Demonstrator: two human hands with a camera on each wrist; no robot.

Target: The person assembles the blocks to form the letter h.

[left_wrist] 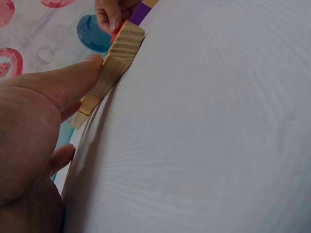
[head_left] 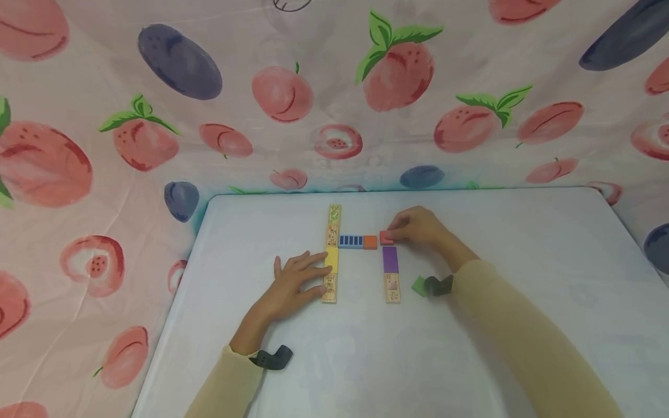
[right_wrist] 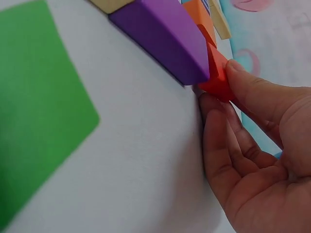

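Observation:
My right hand (head_left: pixel 420 226) pinches a small red block (head_left: pixel 385 237) between thumb and fingers, just beyond the far end of a purple block (head_left: pixel 390 259). In the right wrist view the thumb lies on the red block (right_wrist: pixel 217 73), close against the purple one. My left hand (head_left: pixel 292 287) lies with fingers extended along the left column, fingertips at the yellow block (head_left: pixel 331 260) and the printed wooden block (head_left: pixel 330 287) nearest me. Between the columns run a blue block with dark stripes (head_left: pixel 351 241) and an orange block (head_left: pixel 370 242).
A printed wooden block (head_left: pixel 392 288) adjoins the purple one on the near side. Further printed wooden blocks (head_left: pixel 333 232) form the left column's far end. A green block (head_left: pixel 419 285) lies by my right wrist, partly hidden. Fruit-patterned cloth (head_left: pixel 235 87) hangs behind the white table (head_left: pixel 522 244).

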